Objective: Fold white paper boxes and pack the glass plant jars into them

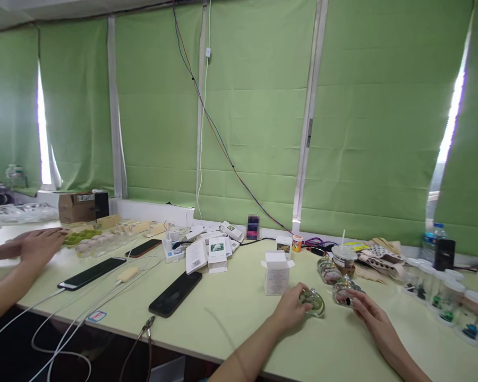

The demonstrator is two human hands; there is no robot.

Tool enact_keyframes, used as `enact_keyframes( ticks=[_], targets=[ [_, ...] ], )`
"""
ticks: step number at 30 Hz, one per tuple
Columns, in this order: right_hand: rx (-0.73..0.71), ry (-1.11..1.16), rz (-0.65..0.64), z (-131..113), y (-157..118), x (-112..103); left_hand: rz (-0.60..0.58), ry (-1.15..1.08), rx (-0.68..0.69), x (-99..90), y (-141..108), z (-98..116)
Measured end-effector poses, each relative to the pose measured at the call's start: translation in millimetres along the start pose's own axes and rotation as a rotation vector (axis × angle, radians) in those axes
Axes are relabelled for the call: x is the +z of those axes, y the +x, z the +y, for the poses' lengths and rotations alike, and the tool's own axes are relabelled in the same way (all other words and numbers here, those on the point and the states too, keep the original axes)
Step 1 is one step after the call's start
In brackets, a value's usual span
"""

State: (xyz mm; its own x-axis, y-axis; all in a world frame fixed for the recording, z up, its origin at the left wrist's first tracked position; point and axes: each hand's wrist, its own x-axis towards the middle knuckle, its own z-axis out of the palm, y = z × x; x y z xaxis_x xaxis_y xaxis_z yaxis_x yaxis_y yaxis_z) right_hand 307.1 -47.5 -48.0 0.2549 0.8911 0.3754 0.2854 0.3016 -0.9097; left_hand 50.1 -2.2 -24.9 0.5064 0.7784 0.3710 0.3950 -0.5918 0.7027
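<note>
My left hand [290,309] is closed around the side of a small glass jar [315,304] with something green inside and a metallic-looking top. The jar rests on the table. To its right, my right hand [369,315] pinches a small dark piece [348,302], too small to name. Just behind those fingers stands a similar glass jar [342,286], with pinkish contents; whether the fingers touch it, I cannot tell. Another glass jar [329,270] is farther back. An upright white box [276,276] with its flaps raised stands beyond my left hand.
Several flattened white boxes [217,254] lie in a pile. Phones [175,294] and white cables [103,302] are at left, beside another person's hands [43,244]. A lidded drink cup [344,255] stands behind the jars. Clear containers [448,300] line the right side.
</note>
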Motion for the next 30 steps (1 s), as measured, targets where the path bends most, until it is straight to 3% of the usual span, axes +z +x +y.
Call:
enact_keyframes(
  ticks=[3,7,9,16,20,23,30],
  targets=[
    [-0.124,-0.117,0.049,-2.7,-2.2,0.4,-0.008,0.012,-0.016,0.1,0.3,0.2],
    [-0.333,-0.388,-0.263,-5.5,-5.9,12.1,-0.01,0.031,-0.004,0.9,0.4,-0.9],
    [-0.38,-0.464,-0.323,-6.0,-7.1,16.6,0.0,0.031,0.014,1.5,0.3,-2.0],
    [-0.357,-0.549,-0.049,8.8,-0.4,4.1,-0.061,-0.025,0.009,2.4,0.5,-5.3],
    [-0.378,-0.69,-0.023,21.3,5.3,1.7,-0.066,-0.041,0.004,2.9,1.0,-6.6],
    [-0.456,-0.718,0.018,15.7,-0.4,5.8,-0.052,-0.058,0.006,3.8,1.6,-8.5],
    [-0.623,-0.728,-0.234,1.2,-17.8,21.8,-0.035,-0.083,0.013,4.7,1.1,-11.4]
  ],
)
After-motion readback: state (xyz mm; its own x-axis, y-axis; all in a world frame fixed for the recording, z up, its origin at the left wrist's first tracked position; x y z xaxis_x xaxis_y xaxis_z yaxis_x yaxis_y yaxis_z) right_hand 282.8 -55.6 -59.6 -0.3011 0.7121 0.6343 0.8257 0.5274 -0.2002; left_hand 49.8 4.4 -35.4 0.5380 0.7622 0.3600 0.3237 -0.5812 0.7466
